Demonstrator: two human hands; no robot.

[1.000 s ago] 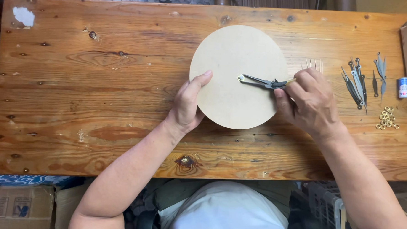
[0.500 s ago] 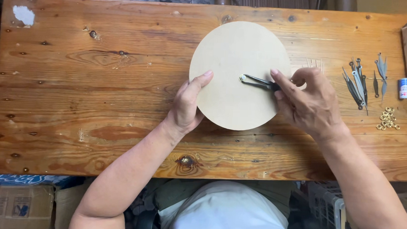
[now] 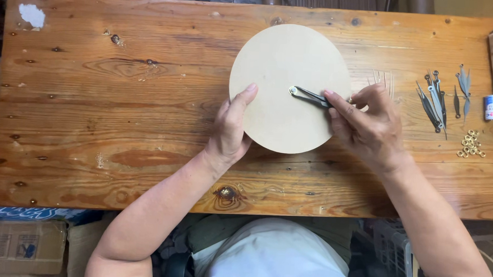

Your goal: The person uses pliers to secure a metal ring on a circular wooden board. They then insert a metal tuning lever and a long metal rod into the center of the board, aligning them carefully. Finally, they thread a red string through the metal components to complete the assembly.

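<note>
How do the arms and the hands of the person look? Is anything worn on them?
Both arms are bare as far as the view reaches; no sleeves are seen. The left hand and the right hand wear no gloves, and I see no ring, watch or bracelet. The fingernails are short. The person wears a light top, seen at the bottom edge.

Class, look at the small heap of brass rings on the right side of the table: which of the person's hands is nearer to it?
Right. The right hand lies left of the brass rings, gripping pliers on the round disc. The left hand rests on the disc's far left edge.
</note>
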